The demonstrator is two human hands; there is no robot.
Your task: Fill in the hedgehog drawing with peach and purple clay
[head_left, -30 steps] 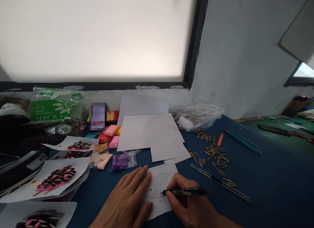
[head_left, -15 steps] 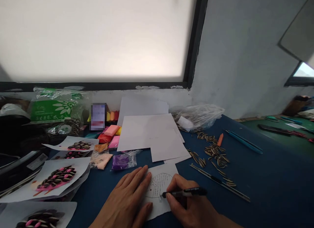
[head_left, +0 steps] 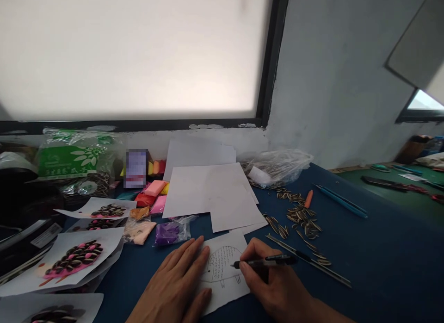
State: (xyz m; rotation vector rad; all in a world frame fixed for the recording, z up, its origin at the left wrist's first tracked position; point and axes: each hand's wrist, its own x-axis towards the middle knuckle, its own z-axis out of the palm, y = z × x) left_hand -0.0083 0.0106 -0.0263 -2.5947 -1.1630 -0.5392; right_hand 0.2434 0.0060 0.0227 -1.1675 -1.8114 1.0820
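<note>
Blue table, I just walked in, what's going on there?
A person's right hand holds a slim black pen, its tip at a rounded ink outline on a small white paper sheet. Short pen marks partly fill the outline. The left hand lies flat across the sheet's left edge. Loose striped seeds lie to the right, glossy printed photos to the left.

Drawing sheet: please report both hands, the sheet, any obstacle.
Left hand flat on sheet. Right hand grips pen over drawing. Seeds to the right, off the sheet.
</note>
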